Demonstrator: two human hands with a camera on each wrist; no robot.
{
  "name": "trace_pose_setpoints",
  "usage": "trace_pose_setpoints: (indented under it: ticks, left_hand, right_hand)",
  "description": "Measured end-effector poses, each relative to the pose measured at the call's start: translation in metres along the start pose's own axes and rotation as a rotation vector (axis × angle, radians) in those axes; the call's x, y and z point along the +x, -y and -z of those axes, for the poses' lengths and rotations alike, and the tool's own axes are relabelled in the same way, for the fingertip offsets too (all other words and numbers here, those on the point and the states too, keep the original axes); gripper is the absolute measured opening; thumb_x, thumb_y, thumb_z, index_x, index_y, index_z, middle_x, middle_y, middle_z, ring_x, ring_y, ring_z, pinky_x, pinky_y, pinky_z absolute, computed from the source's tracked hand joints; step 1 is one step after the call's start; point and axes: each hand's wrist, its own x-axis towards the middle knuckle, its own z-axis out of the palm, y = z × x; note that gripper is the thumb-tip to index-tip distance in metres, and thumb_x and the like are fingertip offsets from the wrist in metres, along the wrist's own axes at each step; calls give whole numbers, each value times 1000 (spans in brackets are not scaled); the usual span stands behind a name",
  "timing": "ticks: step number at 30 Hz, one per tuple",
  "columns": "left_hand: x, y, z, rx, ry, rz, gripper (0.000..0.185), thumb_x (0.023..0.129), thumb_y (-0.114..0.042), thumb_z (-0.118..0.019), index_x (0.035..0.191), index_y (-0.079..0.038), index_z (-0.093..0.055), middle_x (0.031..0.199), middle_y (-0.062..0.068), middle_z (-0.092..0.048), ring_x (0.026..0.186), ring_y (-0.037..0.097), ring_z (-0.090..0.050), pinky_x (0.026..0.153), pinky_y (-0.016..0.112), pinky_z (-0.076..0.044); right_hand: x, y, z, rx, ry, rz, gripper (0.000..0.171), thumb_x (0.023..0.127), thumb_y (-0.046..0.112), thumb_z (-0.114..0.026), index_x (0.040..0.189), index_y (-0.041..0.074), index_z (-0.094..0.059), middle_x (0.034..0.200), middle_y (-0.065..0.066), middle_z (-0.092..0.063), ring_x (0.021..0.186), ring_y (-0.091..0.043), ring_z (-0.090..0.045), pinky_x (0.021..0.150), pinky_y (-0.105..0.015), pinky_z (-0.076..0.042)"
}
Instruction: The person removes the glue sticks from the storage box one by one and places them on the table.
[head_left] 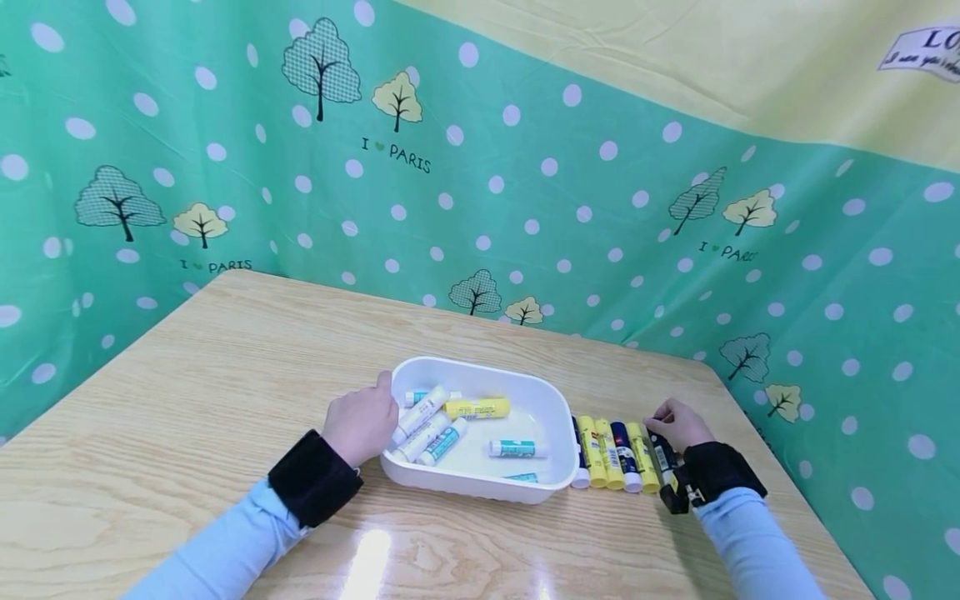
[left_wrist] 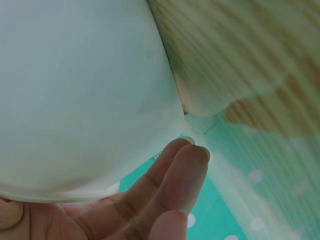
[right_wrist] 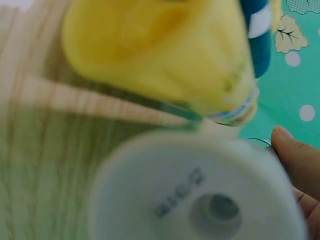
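My left hand (head_left: pixel 362 419) grips the left end of a white plastic tub (head_left: pixel 459 486), fingers along its outer wall in the left wrist view. Inside the tub lie several glue sticks, among them a yellow one (head_left: pixel 477 408), a teal-and-white one (head_left: pixel 517 449) and mostly white ones (head_left: pixel 420 414). To the right of the tub, a row of yellow glue sticks (head_left: pixel 609 454) and dark blue ones (head_left: pixel 625 454) lies side by side. At the row's right end my right hand (head_left: pixel 681 425) pinches a dark glue stick (head_left: pixel 662 454), its white end (right_wrist: pixel 170 187) facing the right wrist camera.
Everything rests on a wood-grain table (head_left: pixel 187 400). A green and yellow printed cloth (head_left: pixel 480 167) hangs behind the table and along its right side. Black bands (head_left: pixel 315 477) wrap both wrists.
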Motion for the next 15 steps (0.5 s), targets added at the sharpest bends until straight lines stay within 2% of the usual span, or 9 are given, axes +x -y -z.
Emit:
trace_pose_setpoints:
  ticks: [5, 15]
  left_hand:
    - [0, 0, -1, 2, 5, 2, 37, 86, -16, -35, 115, 7, -37, 61, 10, -52, 47, 20, -48, 40, 30, -32]
    - [1, 0, -1, -4, 7, 6, 36, 86, -16, -35, 114, 7, -38, 60, 10, -51, 47, 20, -47, 40, 30, -32]
  right_hand:
    - [4, -4, -5, 8, 11, -24, 28, 85, 23, -48, 99, -2, -44, 94, -21, -47, 75, -26, -47, 50, -27, -41]
    - [5, -10, -10, 7, 0, -15, 25, 85, 19, -49, 95, -3, -45, 92, -22, -47, 73, -26, -49, 45, -25, -42]
